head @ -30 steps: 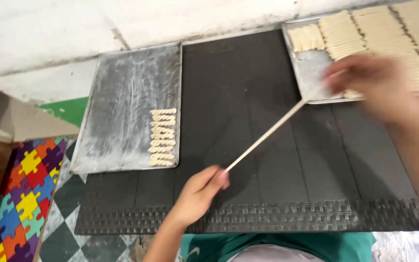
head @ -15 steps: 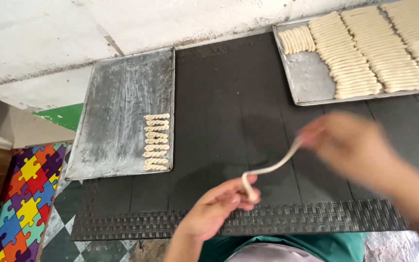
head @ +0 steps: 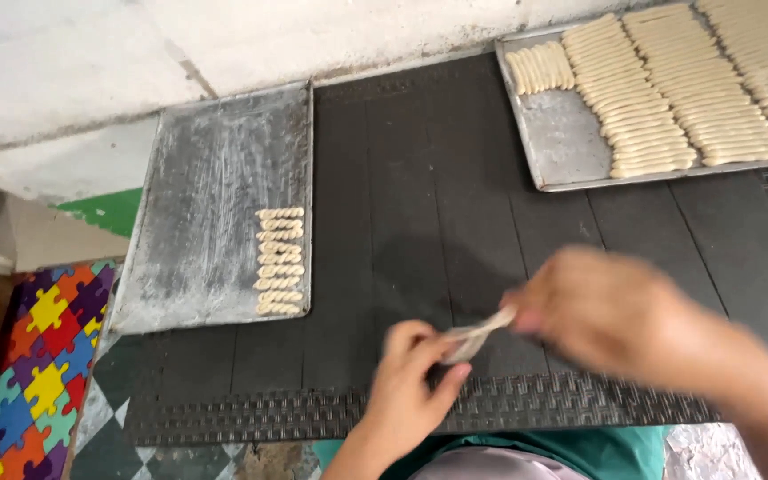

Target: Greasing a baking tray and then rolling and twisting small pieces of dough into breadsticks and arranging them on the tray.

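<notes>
Two hands are being held close together over a dark ribbed mat [head: 420,204], near its front edge, with a short dough strip [head: 477,333] stretched between them. The left hand [head: 411,382] is being kept low in the head view, its fingers curled shut around the strip's nearer end. The right hand [head: 606,311] is blurred by motion; its fingertips are seen closing on the strip's far end, though the exact grip cannot be told. The strip is being held just above the mat, tilted upward from left to right, and looks folded or twisted on itself, but blur is keeping the detail from being read.

A floured metal tray [head: 206,196] is lying on the mat's left side, well apart from the hands. One short column of twisted dough pieces [head: 279,261] is being kept along the tray's right edge, stacked one above another, while the remainder of its surface is showing only flour streaks.

A second tray [head: 562,142] is lying at the mat's far right corner, partly cut off by the picture's edge. Several rows of plain dough sticks [head: 668,98] are being kept on it, packed side by side.

A puzzle-patterned mat [head: 37,364] in many colours is being seen at lower left, beside checkered floor tiles [head: 104,418]. Green cloth [head: 597,444] is showing at the bottom edge, under the arms.
</notes>
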